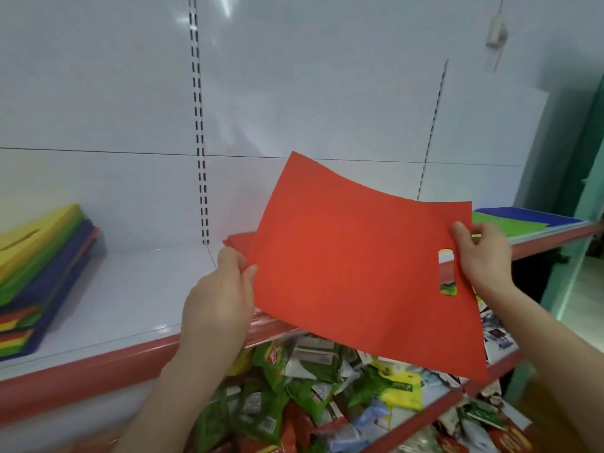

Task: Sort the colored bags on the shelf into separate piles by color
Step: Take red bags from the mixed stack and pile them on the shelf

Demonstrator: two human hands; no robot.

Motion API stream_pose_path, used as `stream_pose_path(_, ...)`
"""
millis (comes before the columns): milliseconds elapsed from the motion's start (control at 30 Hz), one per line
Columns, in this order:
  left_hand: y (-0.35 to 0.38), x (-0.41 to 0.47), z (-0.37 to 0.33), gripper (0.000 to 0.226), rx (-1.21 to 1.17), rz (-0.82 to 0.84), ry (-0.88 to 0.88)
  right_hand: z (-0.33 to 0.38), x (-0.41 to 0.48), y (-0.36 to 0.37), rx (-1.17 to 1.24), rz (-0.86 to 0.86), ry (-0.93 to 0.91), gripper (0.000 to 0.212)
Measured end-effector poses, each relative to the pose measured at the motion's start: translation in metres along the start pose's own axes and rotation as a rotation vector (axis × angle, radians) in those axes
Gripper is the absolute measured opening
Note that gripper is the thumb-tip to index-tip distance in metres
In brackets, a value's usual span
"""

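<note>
Right now you hold one red bag [359, 273] in the air over the front edge of the shelf [130, 289]. Your left hand [222, 289] pinches its left edge, and your right hand [483, 256] grips the right edge just beside the handle cut-out.

The sheet is thin and bows between your hands. If either pinch loosens, I judge it swings down and drops among the snack packets [310, 380] on the shelf below. It also hides most of the red pile [238, 239] behind it, so you could lay it down crooked, or push that pile back as you do.

By count you have:
- one bag in hand
- one unsorted stack [36, 273] at the far left, with yellow, green, blue and red layers
- three sorted places: the red pile, a green pile [493, 222] and a blue pile [529, 214] at the right

I cannot tell how many bags lie in each pile.
</note>
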State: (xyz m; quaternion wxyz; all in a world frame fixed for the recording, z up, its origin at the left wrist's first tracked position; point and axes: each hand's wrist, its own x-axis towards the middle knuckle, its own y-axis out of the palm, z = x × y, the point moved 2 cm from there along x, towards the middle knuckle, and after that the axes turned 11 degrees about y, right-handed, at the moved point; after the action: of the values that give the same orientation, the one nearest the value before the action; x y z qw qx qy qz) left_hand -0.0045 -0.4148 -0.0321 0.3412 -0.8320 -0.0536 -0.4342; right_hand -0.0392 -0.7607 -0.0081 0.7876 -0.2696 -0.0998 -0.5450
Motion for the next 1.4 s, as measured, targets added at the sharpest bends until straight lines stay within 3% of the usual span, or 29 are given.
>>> stream_pose_path(367, 0.027, 0.047, 0.002, 0.015, 0.113, -0.112, 0.045, 0.005, 0.056, 0.055, 0.095, -0.009, 0.001, 0.040)
stream_pose_path(567, 0.032, 0.054, 0.014, 0.018, 0.259, -0.050, -0.055, 0.023, 0.086, 0.099, 0.094, 0.095, -0.092, 0.038)
stream_pose_path(967, 0.068, 0.052, 0.017, 0.018, 0.785, 0.300, -0.353, 0.031, 0.126, 0.205, -0.246, 0.482, -0.342, 0.037)
stream_pose_path(1200, 0.079, 0.049, 0.013, 0.026, 0.898, 0.385, -0.466, 0.017, 0.119, 0.239, -0.495, 0.557, -0.519, 0.038)
stream_pose_path(1400, 0.081, 0.053, 0.010, 0.027, 0.937, 0.437, -0.460, 0.011, 0.113, 0.252, -0.669, 0.568, -0.627, 0.038)
